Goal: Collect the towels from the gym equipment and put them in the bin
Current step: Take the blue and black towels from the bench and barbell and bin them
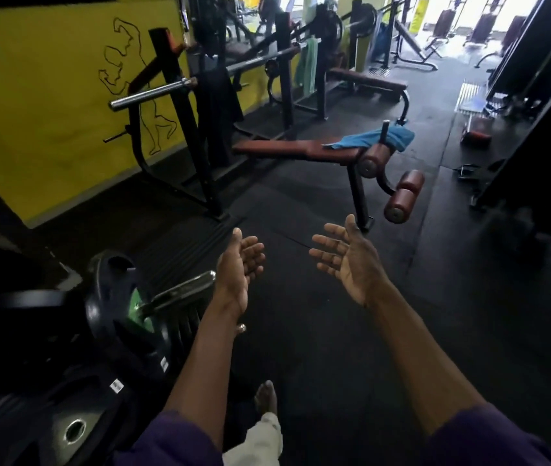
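Head cam: left hand (239, 264) & right hand (344, 260) both spread wide, palms facing each other, holding nothing, raised over the black floor mat (301, 348). Blue towel (373, 139) lies well ahead of the hands, draped on the near end of the decline bench (294, 150), by its roller pads. Green towel (307, 67) hangs off a barbell (257, 60) further back, black cloth (217, 95) on the nearer rack. No bin in view.

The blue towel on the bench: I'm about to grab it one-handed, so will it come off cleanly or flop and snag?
The blue towel looks soft and floppy, rumpled over the bench end. It is probably light. It lies around an upright post, so it may snag; lifting upward seems safer than dragging sideways.
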A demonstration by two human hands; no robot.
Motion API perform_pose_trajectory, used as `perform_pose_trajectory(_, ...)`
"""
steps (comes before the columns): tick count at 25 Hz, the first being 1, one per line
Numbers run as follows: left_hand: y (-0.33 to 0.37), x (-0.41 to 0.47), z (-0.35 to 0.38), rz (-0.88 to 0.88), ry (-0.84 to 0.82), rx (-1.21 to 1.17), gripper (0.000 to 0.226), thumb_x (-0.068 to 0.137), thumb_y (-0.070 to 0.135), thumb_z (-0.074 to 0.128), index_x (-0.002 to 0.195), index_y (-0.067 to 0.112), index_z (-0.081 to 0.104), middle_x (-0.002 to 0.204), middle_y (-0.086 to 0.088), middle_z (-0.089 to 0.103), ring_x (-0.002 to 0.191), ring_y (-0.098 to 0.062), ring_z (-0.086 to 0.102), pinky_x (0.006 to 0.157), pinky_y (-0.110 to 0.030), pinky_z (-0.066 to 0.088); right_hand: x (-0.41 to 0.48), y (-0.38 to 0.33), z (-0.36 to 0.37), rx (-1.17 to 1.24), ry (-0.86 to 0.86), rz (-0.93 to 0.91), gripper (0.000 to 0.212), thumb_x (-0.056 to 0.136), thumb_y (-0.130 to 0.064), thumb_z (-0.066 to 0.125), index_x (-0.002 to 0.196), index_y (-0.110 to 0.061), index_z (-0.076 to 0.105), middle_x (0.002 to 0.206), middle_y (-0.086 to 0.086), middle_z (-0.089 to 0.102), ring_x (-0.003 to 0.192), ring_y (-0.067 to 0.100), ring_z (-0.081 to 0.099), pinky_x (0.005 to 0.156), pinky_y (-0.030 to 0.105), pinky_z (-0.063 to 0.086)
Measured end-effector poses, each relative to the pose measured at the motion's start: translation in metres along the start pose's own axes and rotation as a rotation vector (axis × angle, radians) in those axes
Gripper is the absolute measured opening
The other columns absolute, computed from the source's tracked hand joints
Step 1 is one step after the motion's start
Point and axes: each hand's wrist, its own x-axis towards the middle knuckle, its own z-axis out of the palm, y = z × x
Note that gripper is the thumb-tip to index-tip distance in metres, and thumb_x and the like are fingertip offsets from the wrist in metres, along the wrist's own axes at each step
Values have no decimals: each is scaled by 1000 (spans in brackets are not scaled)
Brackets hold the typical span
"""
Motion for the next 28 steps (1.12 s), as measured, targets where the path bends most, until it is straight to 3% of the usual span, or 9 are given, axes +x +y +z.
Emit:
perform_pose_trajectory(17,87,412,157,-33,-116,158,54,94,60,43,109,16,69,112,-6,73,100,-21,67,90,-39,49,399,-74,-46,72,126,71,64,94,-70,38,128,-20,60,118,6,73,100,24,74,85,42,54)
perform_pose_trajectory(28,116,650,300,-58,-110,158,50,96,56,44,109,14,68,114,-11,72,103,-24,66,92,-41,49,660,-151,-126,108,161,64,65,91,-72,41,126,-20,61,117,7,74,100,26,74,79,40,54)
